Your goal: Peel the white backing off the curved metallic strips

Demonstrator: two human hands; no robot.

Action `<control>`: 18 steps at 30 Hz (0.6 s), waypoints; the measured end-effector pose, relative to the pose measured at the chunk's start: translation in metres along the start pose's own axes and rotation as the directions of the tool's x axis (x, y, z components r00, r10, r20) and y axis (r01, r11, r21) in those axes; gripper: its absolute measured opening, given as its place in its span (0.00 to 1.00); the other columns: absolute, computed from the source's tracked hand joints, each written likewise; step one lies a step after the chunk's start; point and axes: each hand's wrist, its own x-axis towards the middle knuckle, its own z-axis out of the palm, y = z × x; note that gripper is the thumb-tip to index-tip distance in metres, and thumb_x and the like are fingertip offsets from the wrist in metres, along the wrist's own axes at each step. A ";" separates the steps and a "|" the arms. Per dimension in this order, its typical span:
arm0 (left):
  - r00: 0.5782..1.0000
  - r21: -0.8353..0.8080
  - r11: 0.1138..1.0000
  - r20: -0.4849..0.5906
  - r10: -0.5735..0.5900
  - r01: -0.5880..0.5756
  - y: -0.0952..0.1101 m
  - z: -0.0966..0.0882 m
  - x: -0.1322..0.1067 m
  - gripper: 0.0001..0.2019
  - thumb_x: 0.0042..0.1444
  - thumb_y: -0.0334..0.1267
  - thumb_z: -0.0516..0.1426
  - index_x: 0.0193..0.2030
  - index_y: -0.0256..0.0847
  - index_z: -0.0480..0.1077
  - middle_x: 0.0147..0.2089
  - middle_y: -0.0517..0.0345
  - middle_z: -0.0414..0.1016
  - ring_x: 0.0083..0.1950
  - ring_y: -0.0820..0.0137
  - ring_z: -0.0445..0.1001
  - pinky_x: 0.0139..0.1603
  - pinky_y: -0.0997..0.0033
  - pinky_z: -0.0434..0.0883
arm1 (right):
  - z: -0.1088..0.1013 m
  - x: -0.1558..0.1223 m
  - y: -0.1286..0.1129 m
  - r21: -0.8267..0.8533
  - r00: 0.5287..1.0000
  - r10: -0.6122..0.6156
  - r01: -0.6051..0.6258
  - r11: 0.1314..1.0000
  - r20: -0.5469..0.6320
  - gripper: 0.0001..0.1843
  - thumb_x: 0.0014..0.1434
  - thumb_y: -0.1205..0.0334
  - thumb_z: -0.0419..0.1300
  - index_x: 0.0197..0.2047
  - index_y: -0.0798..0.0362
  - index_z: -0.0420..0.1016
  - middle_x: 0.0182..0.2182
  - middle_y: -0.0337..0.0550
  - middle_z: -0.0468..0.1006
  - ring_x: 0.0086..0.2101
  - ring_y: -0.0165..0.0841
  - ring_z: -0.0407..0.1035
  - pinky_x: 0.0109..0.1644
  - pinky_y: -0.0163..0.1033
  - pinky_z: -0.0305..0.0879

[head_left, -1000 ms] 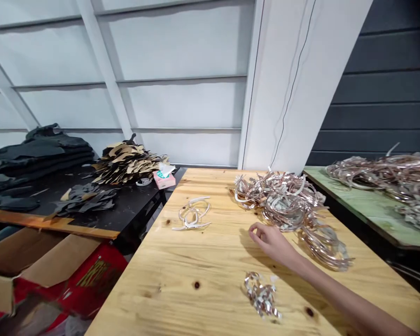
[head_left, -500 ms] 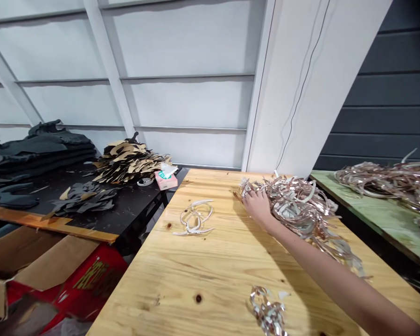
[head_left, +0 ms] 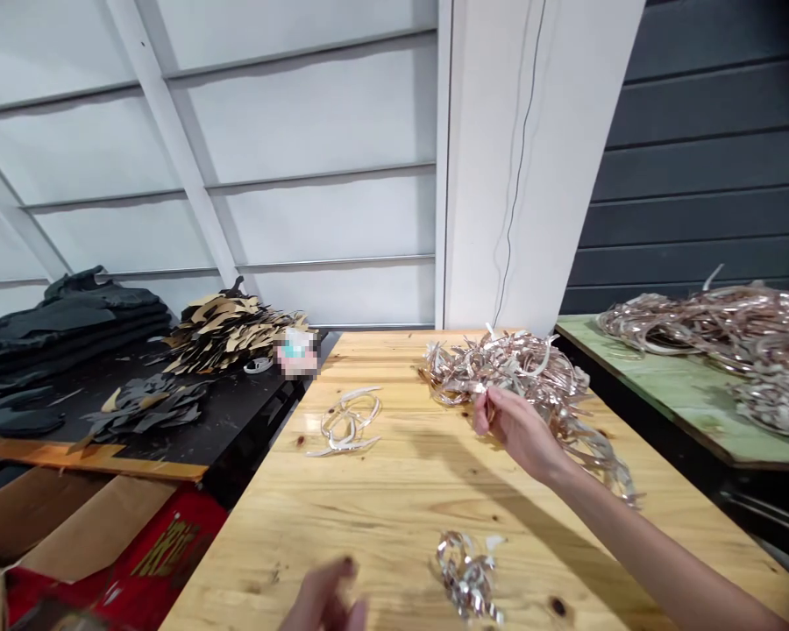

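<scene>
Tangled rose-gold foil strips point(head_left: 506, 372) heap on the pine table point(head_left: 368, 526); right hand point(head_left: 516, 429) pinches strands at the heap's near edge; left hand point(head_left: 322, 600), blurred, sits well below the heap, grip unclear.

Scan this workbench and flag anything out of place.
A small clump of shiny strips lies apart from the main tangle, close to the near edge of the pine table. Loose strands also trail from the tangle past the right hand.
</scene>
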 end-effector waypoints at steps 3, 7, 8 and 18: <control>0.981 0.001 0.989 0.129 0.148 -0.149 0.046 0.047 0.041 0.24 0.56 0.49 0.66 0.60 0.58 0.72 0.35 0.64 0.76 0.35 0.65 0.76 0.38 0.67 0.72 | 0.002 -0.035 -0.007 0.016 0.990 0.041 -0.044 0.999 0.133 0.20 0.68 0.49 0.59 0.31 0.54 0.79 0.24 0.42 0.74 0.26 0.33 0.66 0.35 0.39 0.62; 0.813 -0.177 0.886 0.351 0.464 -0.429 0.080 0.116 0.090 0.12 0.67 0.41 0.51 0.46 0.42 0.75 0.30 0.59 0.72 0.31 0.68 0.71 0.36 0.70 0.65 | -0.007 -0.052 0.000 -0.117 0.956 0.119 -0.090 0.989 0.270 0.24 0.69 0.44 0.57 0.33 0.55 0.79 0.26 0.45 0.78 0.31 0.36 0.72 0.41 0.42 0.67; 0.802 -0.254 0.880 0.365 0.472 -0.402 0.081 0.130 0.096 0.13 0.68 0.42 0.49 0.43 0.41 0.74 0.30 0.59 0.72 0.32 0.68 0.70 0.36 0.71 0.65 | -0.010 -0.052 0.004 -0.091 0.969 0.130 -0.113 0.989 0.209 0.27 0.69 0.40 0.53 0.33 0.55 0.78 0.26 0.44 0.77 0.31 0.36 0.72 0.40 0.42 0.69; 0.884 -0.510 0.860 0.401 0.241 -0.003 0.062 0.181 0.079 0.25 0.60 0.63 0.57 0.42 0.40 0.70 0.22 0.64 0.67 0.21 0.74 0.64 0.22 0.76 0.61 | -0.016 -0.048 0.049 -0.076 0.996 0.092 -0.091 0.993 0.000 0.22 0.63 0.39 0.63 0.37 0.50 0.67 0.23 0.33 0.72 0.19 0.28 0.65 0.21 0.32 0.60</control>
